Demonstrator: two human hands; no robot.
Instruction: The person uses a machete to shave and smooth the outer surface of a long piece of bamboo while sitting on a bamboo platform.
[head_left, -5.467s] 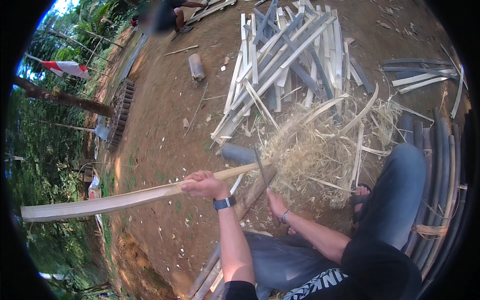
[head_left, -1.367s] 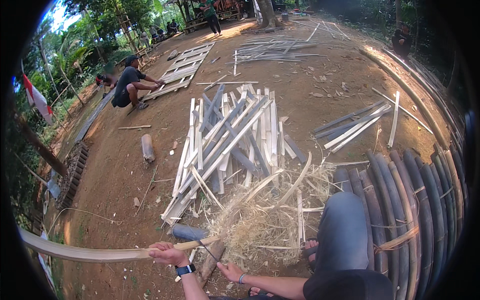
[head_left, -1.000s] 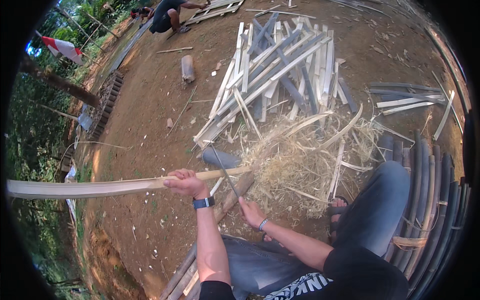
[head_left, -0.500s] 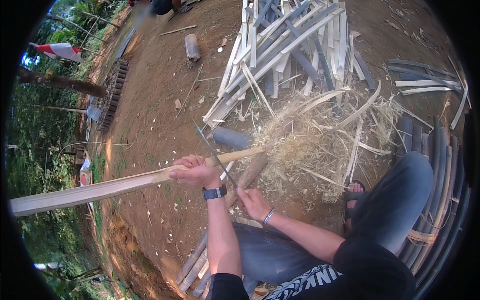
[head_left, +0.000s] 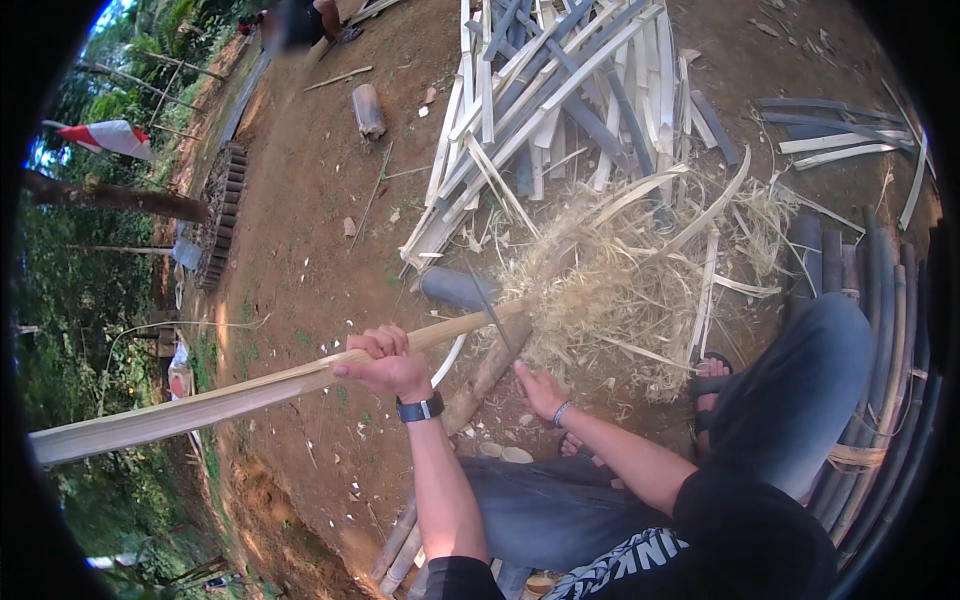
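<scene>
A long split bamboo strip [head_left: 240, 395] runs from the left edge to the middle, its far end by the tip of a log [head_left: 490, 370] and a heap of shavings. My left hand [head_left: 385, 362] is wrapped round it, a dark watch on the wrist. My right hand [head_left: 541, 390], below the strip, grips a knife whose handle is hidden in the fingers. The thin dark blade [head_left: 490, 312] lies across the strip close to its far end. Curled pale shavings [head_left: 620, 290] pile up just beyond the blade.
A large stack of split bamboo strips [head_left: 560, 90] lies ahead. A short bamboo piece [head_left: 457, 288] sits behind the log. More strips [head_left: 840, 140] are at the right, and a bundle of dark bamboo poles [head_left: 885, 360] is beside my knee. Another person [head_left: 325, 15] is far off.
My right hand has moved right and slightly up, sliding the blade along the strip toward its far end. My left hand keeps its hold. The whole view has shifted slightly.
</scene>
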